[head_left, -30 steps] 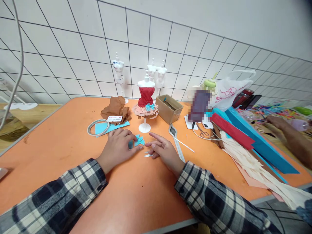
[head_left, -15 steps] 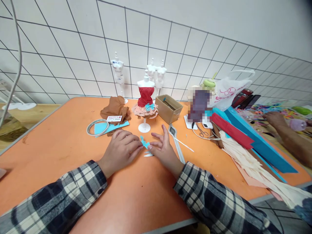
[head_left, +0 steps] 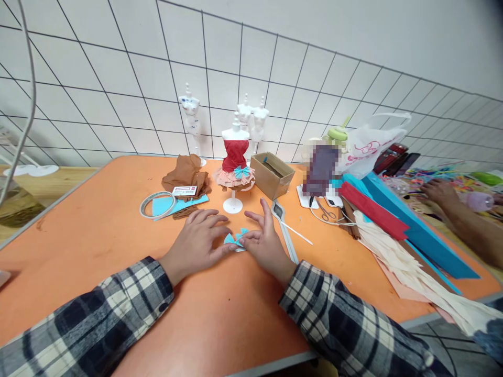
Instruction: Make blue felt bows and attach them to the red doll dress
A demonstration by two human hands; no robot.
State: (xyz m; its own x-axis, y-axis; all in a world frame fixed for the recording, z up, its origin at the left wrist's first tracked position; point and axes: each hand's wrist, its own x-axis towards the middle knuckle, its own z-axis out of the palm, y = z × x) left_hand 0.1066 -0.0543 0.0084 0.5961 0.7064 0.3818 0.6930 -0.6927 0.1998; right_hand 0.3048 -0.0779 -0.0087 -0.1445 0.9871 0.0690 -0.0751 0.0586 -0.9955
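A small light-blue crepe-paper bow (head_left: 231, 239) is between my hands, just over the orange table. My right hand (head_left: 266, 242) pinches its right part between thumb and fingers, the other fingers raised. Beside its left wing, my left hand (head_left: 202, 236) has its fingers apart, the thumb tip at the bow's lower edge. Small pale pieces partly show beneath the bow. Behind stands a miniature dress form (head_left: 236, 155) with a red bodice, a ruffled peach and brown skirt and a blue bow on it.
Left are brown crepe paper (head_left: 183, 173) and a tape roll (head_left: 142, 205). A cardboard box (head_left: 275, 180), scissors (head_left: 327, 213), a grey-white strip tool (head_left: 288, 238) and crepe-paper rolls (head_left: 375, 209) lie right. Another person's hand (head_left: 438, 191) is at far right.
My left hand has opened its pinch and its fingers have spread. The bow has turned and its wings lie more spread out, while my right hand keeps hold of it.
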